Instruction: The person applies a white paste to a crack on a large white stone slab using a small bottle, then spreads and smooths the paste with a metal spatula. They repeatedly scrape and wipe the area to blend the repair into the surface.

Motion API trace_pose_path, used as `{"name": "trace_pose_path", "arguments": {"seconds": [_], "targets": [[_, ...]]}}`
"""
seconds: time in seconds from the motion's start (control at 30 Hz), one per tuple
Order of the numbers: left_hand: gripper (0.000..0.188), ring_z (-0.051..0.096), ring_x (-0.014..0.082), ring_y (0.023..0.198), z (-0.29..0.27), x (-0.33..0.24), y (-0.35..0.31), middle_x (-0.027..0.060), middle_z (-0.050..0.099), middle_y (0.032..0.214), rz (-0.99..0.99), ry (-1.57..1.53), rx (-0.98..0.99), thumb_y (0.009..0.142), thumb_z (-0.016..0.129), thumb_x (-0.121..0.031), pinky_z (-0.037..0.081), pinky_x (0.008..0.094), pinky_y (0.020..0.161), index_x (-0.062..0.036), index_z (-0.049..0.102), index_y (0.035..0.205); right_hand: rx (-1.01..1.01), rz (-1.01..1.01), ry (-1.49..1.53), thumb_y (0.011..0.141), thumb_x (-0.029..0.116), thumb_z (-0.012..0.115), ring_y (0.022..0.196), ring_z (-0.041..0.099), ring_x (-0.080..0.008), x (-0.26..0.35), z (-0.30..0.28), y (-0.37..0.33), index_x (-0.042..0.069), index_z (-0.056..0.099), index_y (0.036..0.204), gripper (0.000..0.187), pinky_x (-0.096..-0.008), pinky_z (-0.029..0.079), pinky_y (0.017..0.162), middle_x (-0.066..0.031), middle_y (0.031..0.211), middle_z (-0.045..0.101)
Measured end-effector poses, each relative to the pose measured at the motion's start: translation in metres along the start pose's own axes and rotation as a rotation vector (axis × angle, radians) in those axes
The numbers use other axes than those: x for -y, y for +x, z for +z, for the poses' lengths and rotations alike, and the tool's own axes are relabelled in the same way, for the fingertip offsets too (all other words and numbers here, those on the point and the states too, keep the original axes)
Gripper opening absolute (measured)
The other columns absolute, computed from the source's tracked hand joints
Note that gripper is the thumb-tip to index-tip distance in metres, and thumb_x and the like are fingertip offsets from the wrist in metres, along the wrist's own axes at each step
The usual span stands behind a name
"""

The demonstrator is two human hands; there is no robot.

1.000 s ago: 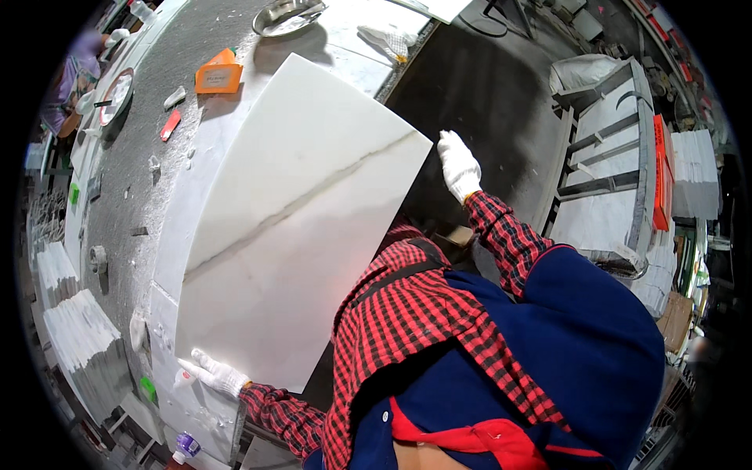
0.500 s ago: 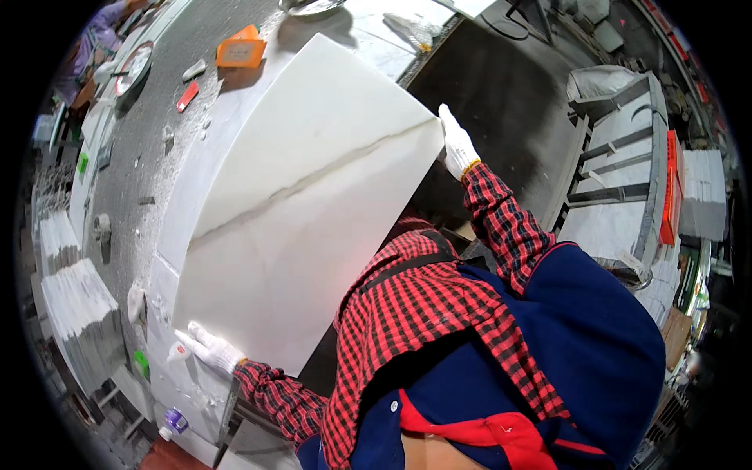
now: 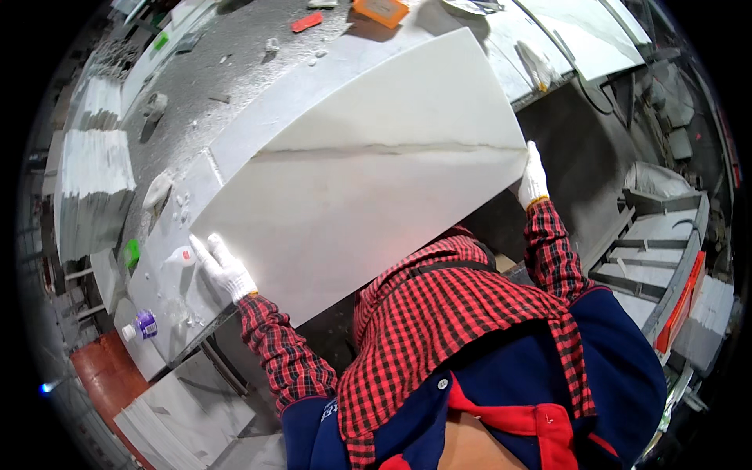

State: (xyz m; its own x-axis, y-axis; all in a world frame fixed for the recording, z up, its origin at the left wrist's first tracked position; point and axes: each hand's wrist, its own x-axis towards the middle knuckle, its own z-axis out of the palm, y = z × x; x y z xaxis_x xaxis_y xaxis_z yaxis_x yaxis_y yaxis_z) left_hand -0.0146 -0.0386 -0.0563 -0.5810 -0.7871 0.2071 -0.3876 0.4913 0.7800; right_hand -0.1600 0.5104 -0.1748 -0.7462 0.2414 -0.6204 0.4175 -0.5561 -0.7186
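Observation:
A large white marble slab with a brownish-grey vein spans the space in front of me. It lies over the workbench, and its near edge juts out toward my checked apron. My left hand, in a white knit glove, holds the slab's left end with its fingers stretched along the edge. At the right end, my gloved right hand grips the edge near the end of the vein. The undersides of both grips are hidden. Close to my left hand, a white bottle with a red mark rests on the bench.
The dusty grey bench top carries an orange box, a red piece and a white glove. A purple-labelled bottle is at lower left. Stacked white tiles stand left; a metal rack stands right.
My view has turned, so the bench and surroundings appear rotated clockwise and the slab's vein runs nearly level. Both hands keep their places at the slab's ends.

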Motion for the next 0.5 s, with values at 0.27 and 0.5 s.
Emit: {"name": "trace_pose_path", "arguments": {"seconds": [0.27, 0.5], "targets": [[0.058, 0.04, 0.0312, 0.139, 0.003, 0.021, 0.006, 0.0232, 0.039, 0.152, 0.095, -0.071, -0.059, 0.102, 0.053, -0.025, 0.033, 0.0384, 0.114, 0.0019, 0.033, 0.15, -0.195, 0.001, -0.282, 0.094, 0.061, 0.052, 0.091, 0.069, -0.0222, 0.011, 0.014, -0.018, 0.011, 0.067, 0.119, 0.058, -0.0394, 0.056, 0.082, -0.0062, 0.108, 0.071], [0.057, 0.04, 0.0296, 0.14, 0.004, 0.017, 0.008, 0.0226, 0.039, 0.152, 0.124, -0.038, -0.073, 0.101, 0.056, -0.022, 0.033, 0.0377, 0.114, 0.0044, 0.036, 0.148, -0.137, 0.137, -0.313, 0.094, 0.059, 0.053, 0.103, 0.064, -0.0209, 0.016, 0.0, -0.006, 0.015, 0.062, 0.123, 0.053, -0.043, 0.054, 0.087, -0.003, 0.117, 0.065]]}}
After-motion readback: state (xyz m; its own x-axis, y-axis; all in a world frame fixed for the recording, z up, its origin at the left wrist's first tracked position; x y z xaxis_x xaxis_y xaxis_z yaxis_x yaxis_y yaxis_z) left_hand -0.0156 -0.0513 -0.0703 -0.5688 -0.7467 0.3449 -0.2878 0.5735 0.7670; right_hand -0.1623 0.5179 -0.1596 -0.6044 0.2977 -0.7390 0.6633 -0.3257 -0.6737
